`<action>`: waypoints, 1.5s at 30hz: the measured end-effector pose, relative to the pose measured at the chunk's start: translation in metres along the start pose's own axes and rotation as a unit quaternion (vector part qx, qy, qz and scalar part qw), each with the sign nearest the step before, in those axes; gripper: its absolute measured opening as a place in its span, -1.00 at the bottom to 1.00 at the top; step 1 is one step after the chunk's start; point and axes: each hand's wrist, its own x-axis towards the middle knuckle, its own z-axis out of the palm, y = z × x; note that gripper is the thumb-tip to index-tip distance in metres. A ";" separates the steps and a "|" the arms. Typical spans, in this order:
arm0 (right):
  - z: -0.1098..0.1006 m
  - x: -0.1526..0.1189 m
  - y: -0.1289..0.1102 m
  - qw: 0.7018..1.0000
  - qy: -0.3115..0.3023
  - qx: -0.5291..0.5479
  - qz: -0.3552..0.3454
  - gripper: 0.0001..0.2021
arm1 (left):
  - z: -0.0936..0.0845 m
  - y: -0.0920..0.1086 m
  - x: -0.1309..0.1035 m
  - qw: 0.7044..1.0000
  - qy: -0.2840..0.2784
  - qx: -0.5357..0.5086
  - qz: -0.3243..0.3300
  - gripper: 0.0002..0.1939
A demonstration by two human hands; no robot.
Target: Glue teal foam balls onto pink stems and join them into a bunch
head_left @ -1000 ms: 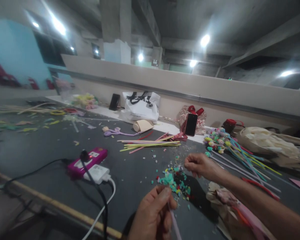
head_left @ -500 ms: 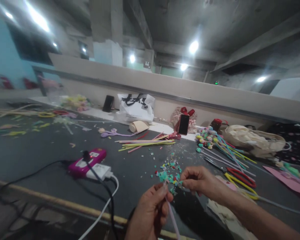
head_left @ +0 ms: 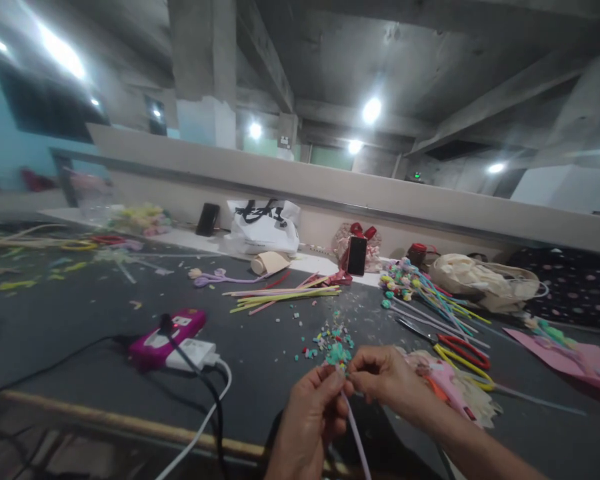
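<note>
My left hand (head_left: 307,417) is closed around a pale lilac pipe-cleaner stem (head_left: 357,437), whose lower end hangs toward the table edge. At the top of the stem is a teal-green fuzzy cluster (head_left: 337,353). My right hand (head_left: 385,381) pinches right beside the cluster, its fingertips touching or nearly touching those of my left; whatever lies between them is hidden. Just beyond both hands, small loose teal, yellow, red and white bits (head_left: 323,339) are scattered on the dark table.
Right of my hands lie a pink glue gun (head_left: 450,385), red-and-yellow-handled scissors (head_left: 463,353) and finished stems with fuzzy heads (head_left: 405,280). Loose pipe cleaners (head_left: 285,295) lie ahead. At left, a magenta power strip (head_left: 167,340) trails cables. A phone (head_left: 357,256) stands behind.
My right hand has moved from the loose bits to the top of the stem, meeting my left hand. The glue gun, hidden behind my right arm before, now shows. The view has shifted slightly.
</note>
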 end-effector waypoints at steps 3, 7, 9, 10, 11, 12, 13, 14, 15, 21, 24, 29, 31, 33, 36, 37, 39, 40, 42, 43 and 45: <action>-0.001 0.001 0.003 1.000 0.018 -0.006 -0.013 -0.91 | 0.004 -0.002 0.005 1.000 0.010 0.007 0.010 -0.85; -0.005 -0.002 0.005 0.998 0.040 -0.026 -0.034 -0.90 | 0.008 -0.003 0.008 0.999 -0.003 0.044 0.031 -0.83; -0.008 -0.004 0.005 0.997 0.048 -0.036 -0.047 -0.90 | 0.010 -0.002 0.008 0.997 0.002 0.065 0.046 -0.83; -0.009 -0.004 0.004 0.996 0.051 -0.041 -0.057 -0.90 | 0.011 -0.002 0.007 0.996 0.007 0.075 0.050 -0.84; -0.011 -0.004 0.003 0.995 0.052 -0.045 -0.067 -0.90 | 0.013 -0.001 0.007 0.995 0.011 0.085 0.052 -0.84; -0.013 -0.004 0.002 0.995 0.053 -0.048 -0.076 -0.90 | 0.014 0.000 0.008 0.994 0.012 0.095 0.051 -0.84; -0.015 -0.004 0.002 0.994 0.051 -0.048 -0.082 -0.90 | 0.016 0.000 0.008 0.993 0.011 0.105 0.050 -0.83; -0.016 -0.004 0.002 0.995 0.047 -0.043 -0.082 -0.91 | 0.017 0.001 0.009 0.992 0.006 0.113 0.047 -0.82; -0.018 -0.005 0.002 0.996 0.039 -0.035 -0.076 -0.92 | 0.018 0.001 0.010 0.992 -0.001 0.119 0.044 -0.81; -0.019 -0.010 0.008 0.998 0.045 0.013 -0.044 -0.96 | 0.020 -0.005 0.011 0.994 -0.035 0.101 0.025 -0.76; -0.018 -0.013 0.008 0.996 0.063 0.038 -0.045 -0.99 | 0.021 -0.007 0.009 0.993 -0.042 0.108 0.034 -0.76; -0.022 -0.014 0.007 0.989 -0.010 0.144 0.024 -0.98 | 0.021 -0.007 0.008 0.991 -0.046 0.119 0.047 -0.77; -0.024 -0.012 0.008 0.985 -0.033 0.164 0.032 -0.97 | 0.020 -0.005 0.008 0.991 -0.051 0.119 0.038 -0.76; -0.025 -0.010 0.009 0.980 -0.057 0.185 0.039 -0.96 | 0.020 -0.004 0.008 0.991 -0.055 0.122 0.026 -0.75; -0.028 -0.006 0.011 0.973 -0.084 0.210 0.051 -0.94 | 0.019 -0.004 0.007 0.989 -0.061 0.131 0.014 -0.75; -0.029 -0.005 0.012 0.970 -0.092 0.217 0.055 -0.94 | 0.019 -0.005 0.007 0.989 -0.065 0.133 0.015 -0.74; -0.031 -0.004 0.013 0.965 -0.106 0.231 0.063 -0.93 | 0.021 -0.006 0.006 0.989 -0.065 0.131 0.024 -0.75; -0.031 -0.003 0.014 0.963 -0.110 0.237 0.065 -0.92 | 0.022 -0.007 0.005 0.989 -0.061 0.127 0.034 -0.76; -0.029 -0.004 0.013 0.962 -0.110 0.242 0.063 -0.91 | 0.024 -0.009 0.004 0.990 -0.042 0.124 0.059 -0.78; -0.028 -0.004 0.012 0.963 -0.104 0.241 0.058 -0.90 | 0.025 -0.010 0.004 0.989 -0.031 0.127 0.070 -0.79; -0.024 -0.005 0.008 0.969 -0.081 0.228 0.044 -0.90 | 0.027 -0.012 0.003 0.986 -0.008 0.138 0.089 -0.77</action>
